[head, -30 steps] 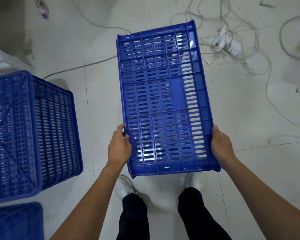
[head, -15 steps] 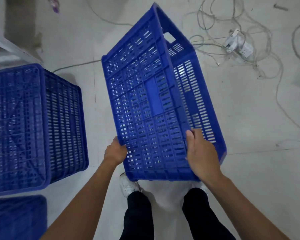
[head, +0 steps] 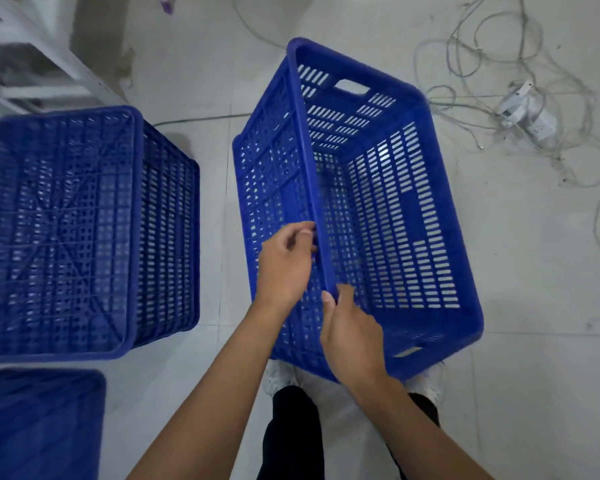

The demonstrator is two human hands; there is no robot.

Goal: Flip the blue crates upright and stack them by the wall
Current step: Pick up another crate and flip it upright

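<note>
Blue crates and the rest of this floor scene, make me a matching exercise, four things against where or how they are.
1. held crate
2. left crate
3. tangled cables
4. hands: left hand, right hand

A. loose on the floor, upper right
B. base up on the floor
C. gripping one long rim
D. tipped, opening facing right

Pairs: 1-D, 2-B, 3-A, 4-C

The held crate (head: 388,216) and the upturned crate (head: 84,230) beside it are slotted blue moulded plastic with a faint sheen, on a floor (head: 534,306) of smooth, slightly glossy pale tiles, scuffed and possibly dusty, under thin plastic-sheathed cables (head: 534,64).
</note>
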